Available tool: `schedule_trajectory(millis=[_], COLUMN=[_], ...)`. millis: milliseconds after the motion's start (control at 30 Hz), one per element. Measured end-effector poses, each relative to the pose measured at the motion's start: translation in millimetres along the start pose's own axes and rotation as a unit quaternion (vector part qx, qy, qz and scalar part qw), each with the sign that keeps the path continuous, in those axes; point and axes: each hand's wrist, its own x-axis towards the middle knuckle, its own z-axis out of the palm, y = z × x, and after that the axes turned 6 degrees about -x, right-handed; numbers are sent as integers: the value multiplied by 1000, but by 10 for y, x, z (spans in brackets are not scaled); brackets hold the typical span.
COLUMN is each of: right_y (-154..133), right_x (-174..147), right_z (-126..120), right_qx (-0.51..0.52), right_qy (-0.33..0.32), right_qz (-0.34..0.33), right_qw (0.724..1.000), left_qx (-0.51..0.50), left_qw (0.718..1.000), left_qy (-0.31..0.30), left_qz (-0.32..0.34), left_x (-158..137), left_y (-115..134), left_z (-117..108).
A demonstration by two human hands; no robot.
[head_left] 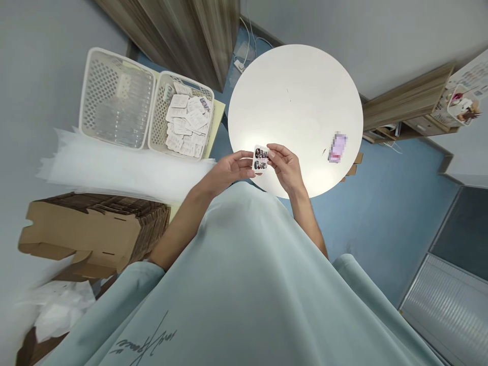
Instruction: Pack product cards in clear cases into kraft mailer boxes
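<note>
One round white table [278, 117] lies under the hands, and because the work is held close to its near left rim, a loose grip could let something drop past the edge. Next in size, a perforated plastic basket [157, 122] at the left carries a loosely heaped pile of printed cards [186, 122]; a bump from the left arm could slide the top ones out of order. Both bare forearms angle inward and meet in front of the body. The left hand [226, 173] comes in low with its fingers stretched forward, thumb against the lower left of a small white card [254, 161]. The right hand [286, 168], bent at the wrist, pinches the card's upper right between thumb and forefinger, so both sets of fingers grip it above the table. Smallest are its two rows of glossy pieces [261, 153], seemingly press-on nails, which careless thumb pressure might dislodge
</note>
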Motion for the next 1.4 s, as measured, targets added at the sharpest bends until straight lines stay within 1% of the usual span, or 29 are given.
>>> schedule_trajectory(millis=[67, 167, 267, 333, 433, 533, 667, 767, 833, 900, 967, 1067, 1267, 1333, 1400], right_y=[17, 50, 95, 125, 153, 159, 170, 198, 226, 256, 286, 324, 409, 451, 493], right_x=[16, 40, 53, 54, 45, 34, 39, 73, 104, 130, 142, 132, 123, 135, 146], right_z=[1, -23, -38, -37, -35, -48, -80, -111, -136, -164, -187, -196, -117, -89, -76], right_qx=[7, 22, 46, 71, 104, 113, 104, 97, 88, 77, 66, 42, -8, -16, -25], right_qy=[-6, -12, -26, -37, -49, -54, -61, -56, -44, -29, -16, -6, 14, 11, -9], right_qz=[7, 9, 13, 15, 21, 26, 18, 4, -4, -7, -5, 7, 18, 22, 30], right_qw=[1000, 1000, 999, 997, 993, 992, 993, 994, 995, 997, 998, 999, 1000, 1000, 999], left_qx=[-4, 14, 54, 100, 185, 249, 288, 268, 228, 187, 166, 161, 148, 136, 123], left_qw=[1000, 1000, 998, 994, 978, 959, 944, 955, 969, 979, 982, 980, 974, 974, 976], left_qy=[-5, 13, 30, 47, 90, 126, 140, 112, 86, 74, 84, 114, 170, 178, 176], left_qz=[-8, -11, -4, 11, 30, 49, 76, 65, 43, 26, 21, 25, 20, 30, 41], left_x=[12, 26, 29, 20, -15, -60, -93, -82, -58, -22, 20, 85, 240, 303, 364], left_y=[-6, -44, -88, -106, -106, -88, -59, -42, -44, -60, -86, -136, -328, -414, -484], left_z=[41, 94, 157, 212, 303, 374, 402, 364, 308, 234, 152, 40, -121, -180, -246])
